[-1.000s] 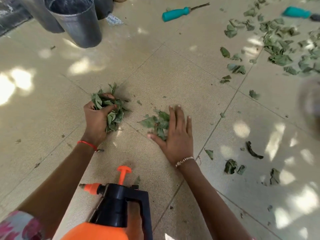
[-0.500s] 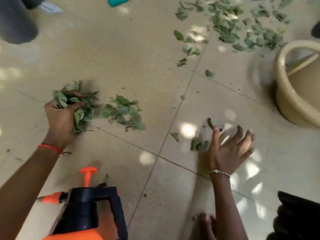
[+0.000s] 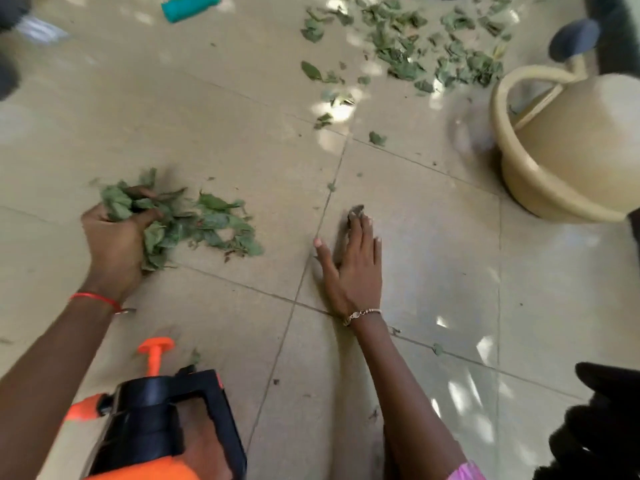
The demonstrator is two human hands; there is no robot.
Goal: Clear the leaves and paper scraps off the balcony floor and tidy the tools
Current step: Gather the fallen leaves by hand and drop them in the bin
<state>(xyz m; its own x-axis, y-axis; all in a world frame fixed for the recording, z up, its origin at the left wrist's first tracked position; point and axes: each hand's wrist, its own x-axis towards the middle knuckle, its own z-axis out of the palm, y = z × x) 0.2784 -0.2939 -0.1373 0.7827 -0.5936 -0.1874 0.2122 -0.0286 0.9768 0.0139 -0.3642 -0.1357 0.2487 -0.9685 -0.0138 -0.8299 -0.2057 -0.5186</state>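
Observation:
My left hand [image 3: 116, 242] is closed around a bunch of green leaves [image 3: 119, 202] at the left of the beige tiled floor. A small pile of leaves [image 3: 221, 225] lies right beside that fist. My right hand [image 3: 353, 268] lies flat on the floor, fingers together, with a dark leaf [image 3: 356, 211] at its fingertips. Many scattered leaves [image 3: 408, 39] cover the floor at the top. A teal tool handle [image 3: 190, 6] lies at the top edge.
An orange and black pressure sprayer [image 3: 156, 417] stands close below my left arm. A beige watering can [image 3: 568, 147] sits at the right. A grey pot [image 3: 8, 77] shows at the far left edge. Something black [image 3: 602, 427] fills the lower right corner.
My right hand has moved left across the floor and flattened, pushing small leaves toward the pile. The left fist still grips its bunch. The view has shifted.

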